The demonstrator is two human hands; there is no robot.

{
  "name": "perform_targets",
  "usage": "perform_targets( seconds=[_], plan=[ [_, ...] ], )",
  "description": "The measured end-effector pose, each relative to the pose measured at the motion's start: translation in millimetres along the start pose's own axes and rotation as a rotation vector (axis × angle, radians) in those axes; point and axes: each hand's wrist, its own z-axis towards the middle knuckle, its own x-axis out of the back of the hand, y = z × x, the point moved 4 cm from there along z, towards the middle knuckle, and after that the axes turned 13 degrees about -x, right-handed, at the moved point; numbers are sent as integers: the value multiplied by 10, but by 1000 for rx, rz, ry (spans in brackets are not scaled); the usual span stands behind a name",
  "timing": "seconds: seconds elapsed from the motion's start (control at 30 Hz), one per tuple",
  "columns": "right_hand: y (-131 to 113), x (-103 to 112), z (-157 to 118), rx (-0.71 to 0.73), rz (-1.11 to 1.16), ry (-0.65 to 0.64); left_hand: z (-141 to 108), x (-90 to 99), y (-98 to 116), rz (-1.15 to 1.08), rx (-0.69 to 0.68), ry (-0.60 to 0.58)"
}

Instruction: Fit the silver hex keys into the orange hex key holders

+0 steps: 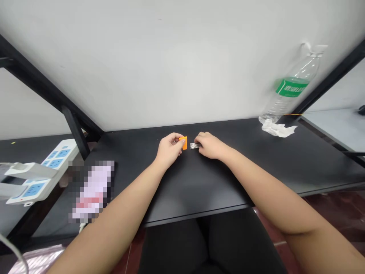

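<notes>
One orange piece (184, 142) pinched in left hand (168, 150), right hand (209, 145) gripping perhaps six metal pins (194, 145), one bottle (291, 89)

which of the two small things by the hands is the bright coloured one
The orange piece, pinched in the left hand. The other, at the right hand, is a silvery bundle of thin pins.

I read this as a plain workstation in a lab or workshop: a matte black tabletop (199, 182) on black metal frame struts (75, 131), a blank white partition wall (171, 64) (nothing homely about it), and white power strips with blue sockets (42, 173).
</notes>
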Motion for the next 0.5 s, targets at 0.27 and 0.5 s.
perform_targets(
  seconds=[0.27,0.5],
  plan=[
    [355,120,116,-131,111,87,13,-8,-3,-39,3,9],
    [475,96,210,-201,97,35,6,-10,-27,-63,20,4]
  ],
)
